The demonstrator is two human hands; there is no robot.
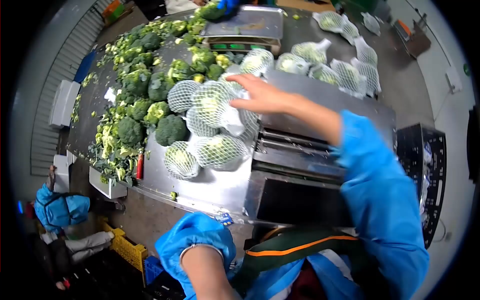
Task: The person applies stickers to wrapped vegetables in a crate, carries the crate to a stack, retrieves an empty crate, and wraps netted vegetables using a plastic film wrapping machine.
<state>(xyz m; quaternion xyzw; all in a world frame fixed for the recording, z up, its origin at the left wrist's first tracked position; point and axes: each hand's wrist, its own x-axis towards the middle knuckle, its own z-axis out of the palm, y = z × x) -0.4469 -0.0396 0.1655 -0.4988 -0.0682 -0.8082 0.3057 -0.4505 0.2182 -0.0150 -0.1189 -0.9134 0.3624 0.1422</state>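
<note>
My right hand (257, 95) reaches in from the right over a cluster of pale green vegetable heads in white foam nets (210, 102). Its thumb and fingers are apart, with the fingertips at the upper right of the cluster; whether they touch a net I cannot tell. More netted heads (220, 151) lie nearer to me on the metal table (200, 187). Left of them sits a bare broccoli head (171, 130). Of my left arm, a blue sleeve (197, 232) and bare wrist show at the bottom; the hand itself is outside the frame.
Loose broccoli (135, 82) covers the table's left side, with a red-handled tool (140, 166) near its edge. A scale (243, 25) stands at the back, beside another person's blue-gloved hand (228, 5). More netted heads (347, 75) lie right. A black crate (425, 175) stands beyond.
</note>
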